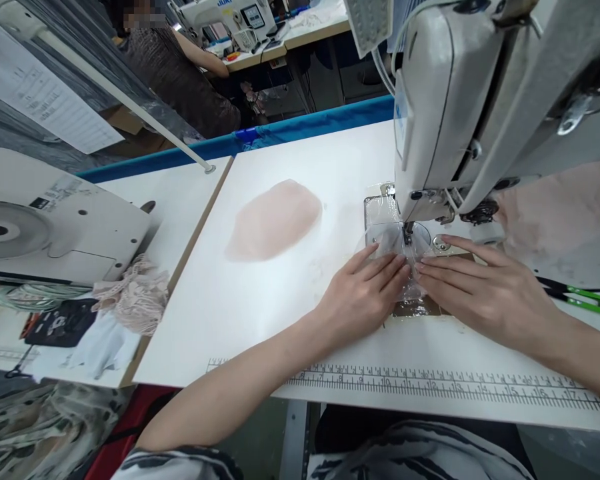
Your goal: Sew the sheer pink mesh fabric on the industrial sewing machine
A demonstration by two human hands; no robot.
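Note:
My left hand (365, 287) lies flat with fingers stretched out on a small sheer, see-through piece of material (397, 250) under the needle of a white sewing machine (460, 107). My right hand (485, 287) presses flat on the same piece from the right, fingertips nearly meeting the left ones. The presser foot (408, 235) sits just beyond the fingertips. A pale pink oval fabric piece (275, 219) lies loose on the white table (260, 300) to the left of my hands.
A ruler strip (430, 383) runs along the table's front edge. Green-handled scissors (580, 299) lie at the right. Pink lace trim (135, 293) and another machine (45, 227) sit left. A seated person (180, 67) works at a far table.

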